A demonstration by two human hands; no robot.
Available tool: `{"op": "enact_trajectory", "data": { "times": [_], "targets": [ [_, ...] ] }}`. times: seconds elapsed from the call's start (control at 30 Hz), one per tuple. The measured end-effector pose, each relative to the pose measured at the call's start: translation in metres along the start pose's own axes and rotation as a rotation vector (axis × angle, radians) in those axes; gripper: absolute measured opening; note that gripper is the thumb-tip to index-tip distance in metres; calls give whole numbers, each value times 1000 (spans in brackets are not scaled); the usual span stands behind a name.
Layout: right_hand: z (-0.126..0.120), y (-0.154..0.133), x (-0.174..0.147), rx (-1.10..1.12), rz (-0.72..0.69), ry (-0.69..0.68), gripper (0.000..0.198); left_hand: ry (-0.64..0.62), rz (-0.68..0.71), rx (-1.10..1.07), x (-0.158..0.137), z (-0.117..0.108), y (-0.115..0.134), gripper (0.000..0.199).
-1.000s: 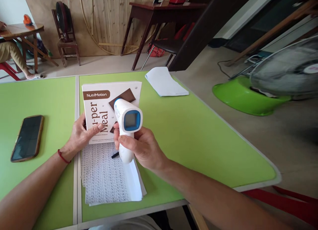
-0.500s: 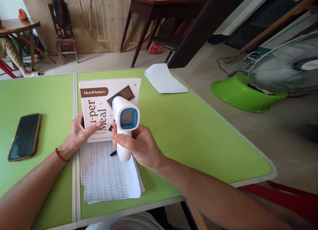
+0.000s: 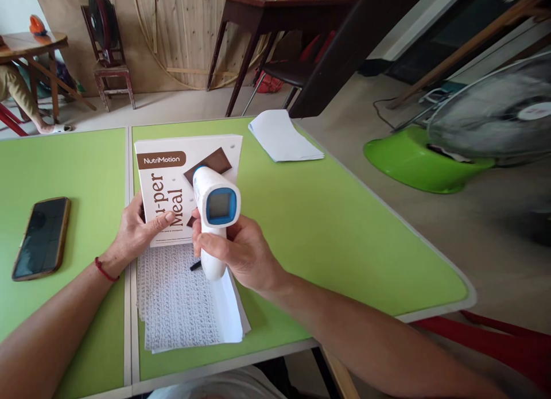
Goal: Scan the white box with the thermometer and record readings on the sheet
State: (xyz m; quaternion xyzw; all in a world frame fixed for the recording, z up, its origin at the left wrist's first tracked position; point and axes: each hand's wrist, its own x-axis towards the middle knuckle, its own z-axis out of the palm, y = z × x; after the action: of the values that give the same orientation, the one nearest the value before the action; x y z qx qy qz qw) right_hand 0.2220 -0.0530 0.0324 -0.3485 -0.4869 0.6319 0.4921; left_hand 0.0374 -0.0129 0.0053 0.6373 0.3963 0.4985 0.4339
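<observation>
My left hand (image 3: 140,229) grips a white and brown box (image 3: 166,183) marked NutriMotion by its lower left corner, thumb across the front. The box is tilted up above the table. In my right hand (image 3: 241,250) is a white infrared thermometer (image 3: 214,221), fingers wrapped round its handle. Its blue-framed screen faces me and its front end points at the box, hiding part of the print. Whether the two touch I cannot tell. Below them lie sheets of handwritten paper (image 3: 181,307), with a black pen (image 3: 196,266) partly hidden behind the thermometer's handle.
A phone (image 3: 41,238) lies on the green table (image 3: 344,244) at the left. Folded white papers (image 3: 284,138) rest near the far edge. A fan (image 3: 495,115) stands on the right, by a green plastic stool (image 3: 426,161). Across the room, a person's leg (image 3: 21,92) shows.
The view has shifted very slightly. Both hands keep their hold on the box and the thermometer, with no clear movement between them.
</observation>
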Motion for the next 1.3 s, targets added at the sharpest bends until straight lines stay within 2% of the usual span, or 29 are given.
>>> {"op": "enact_trajectory", "data": {
  "times": [0.57, 0.83, 1.0, 1.1, 1.17, 1.23, 1.3],
  "targets": [
    [1, 0, -1, 16, 10, 11, 24, -4, 16, 32, 0, 1, 2, 39],
    [-2, 2, 0, 5, 11, 5, 23, 59, 70, 357, 1, -6, 6, 42],
    [-3, 3, 0, -6, 2, 2, 24, 45, -7, 201, 1, -7, 0, 48],
    [-4, -1, -2, -23, -17, -10, 23, 44, -8, 122, 1, -5, -3, 47],
    [-7, -8, -4, -78, -62, -51, 18, 52, 14, 93, 2, -5, -3, 47],
    [-16, -17, -4, -171, -168, -70, 15, 82, 48, 71, 3, -6, -3, 49],
    [-30, -25, -1, -284, -329, 2, 22, 135, 97, 52, 5, -8, -4, 51]
  ]
}}
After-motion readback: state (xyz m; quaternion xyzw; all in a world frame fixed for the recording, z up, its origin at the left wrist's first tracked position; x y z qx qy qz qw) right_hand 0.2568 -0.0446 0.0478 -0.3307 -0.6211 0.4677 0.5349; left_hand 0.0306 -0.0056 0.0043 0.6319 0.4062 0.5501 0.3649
